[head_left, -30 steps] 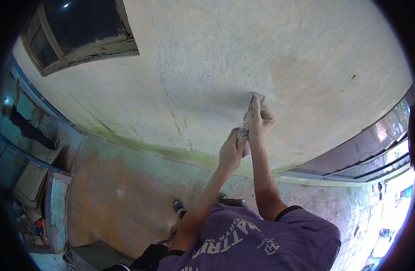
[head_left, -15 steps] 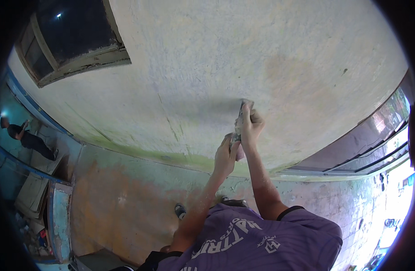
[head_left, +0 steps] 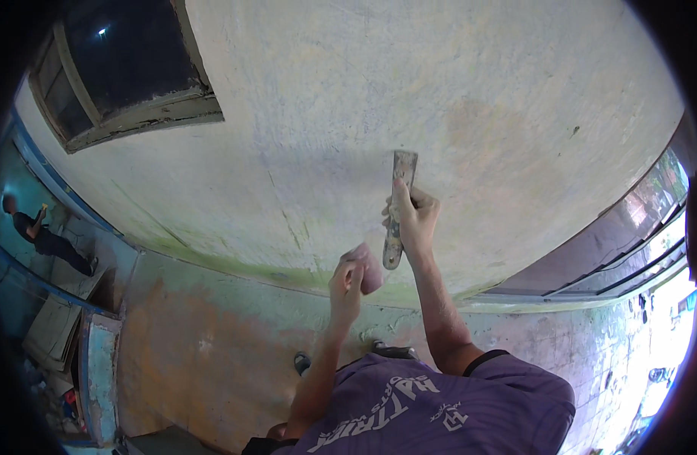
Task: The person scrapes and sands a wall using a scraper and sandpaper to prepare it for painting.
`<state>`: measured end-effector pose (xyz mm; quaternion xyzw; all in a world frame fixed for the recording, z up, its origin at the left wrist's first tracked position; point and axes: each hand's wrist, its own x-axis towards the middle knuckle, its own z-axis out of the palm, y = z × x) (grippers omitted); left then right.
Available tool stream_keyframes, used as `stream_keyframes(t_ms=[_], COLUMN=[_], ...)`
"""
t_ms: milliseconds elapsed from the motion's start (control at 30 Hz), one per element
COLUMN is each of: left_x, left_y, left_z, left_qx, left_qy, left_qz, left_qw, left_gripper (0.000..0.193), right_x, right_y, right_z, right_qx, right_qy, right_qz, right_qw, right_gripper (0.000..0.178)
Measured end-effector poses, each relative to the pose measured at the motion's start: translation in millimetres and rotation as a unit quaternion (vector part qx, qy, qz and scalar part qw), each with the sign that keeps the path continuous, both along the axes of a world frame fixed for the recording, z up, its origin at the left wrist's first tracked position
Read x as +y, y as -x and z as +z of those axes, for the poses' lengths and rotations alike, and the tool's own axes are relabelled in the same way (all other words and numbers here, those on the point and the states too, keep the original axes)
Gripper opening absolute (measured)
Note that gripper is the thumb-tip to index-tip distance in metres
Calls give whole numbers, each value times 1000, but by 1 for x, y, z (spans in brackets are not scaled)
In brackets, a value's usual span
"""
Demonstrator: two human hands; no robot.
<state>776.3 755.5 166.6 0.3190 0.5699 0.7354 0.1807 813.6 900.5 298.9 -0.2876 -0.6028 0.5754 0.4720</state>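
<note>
My right hand (head_left: 418, 220) is wrapped round a putty-stained putty knife (head_left: 394, 241), thumb along its flat side. The knife stands nearly upright, blade end up and the end with a hole down. It is in front of the pale, patchy wall (head_left: 325, 91); whether it touches the wall I cannot tell. Lower and to the left, my left hand (head_left: 345, 288) is closed on a pinkish piece of sandpaper (head_left: 372, 274), apart from the knife. Part of the sandpaper is hidden by the fingers.
A wooden-framed window (head_left: 147, 114) is at upper left. Greenish stains mark the wall's foot, above a worn floor (head_left: 189, 334). Through an opening at far left, another person (head_left: 48, 239) stands near stacked boards (head_left: 52, 330). A dark slatted panel (head_left: 583, 250) runs along the right.
My left hand has come off the putty knife's lower end and moved down and left with the sandpaper. The knife now faces me more broadly in my right hand.
</note>
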Motion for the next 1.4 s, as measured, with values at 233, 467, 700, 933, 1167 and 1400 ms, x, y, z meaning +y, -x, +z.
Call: stream_keyframes(t_ms=[233,467,700,933,1167,1400], left_x=[-79,-128,-180,-208,-236,-278], left_y=[8,14,22,54,98,123], left_z=[-58,-73,-93,-75,-83,-118], left_qx=[-85,-72,-163,-148,-138,-219], left_qy=[67,35,70,60,45,59], left_qz=[32,121,161,189,185,210], left_qw=[994,989,971,969,972,951], left_gripper=[13,43,83,76,49,32], right_x=[8,-12,-21,-51,-55,-67], right_y=[9,26,73,116,145,152], right_z=[50,-23,8,62,94,65], right_qx=[-1,-25,-73,-30,-14,3], right_qy=[-29,-70,-145,-104,-98,-83], right_qz=[-31,-15,43,18,5,-26], right_qw=[999,997,986,994,995,996], right_gripper=[41,39,42,41,42,41])
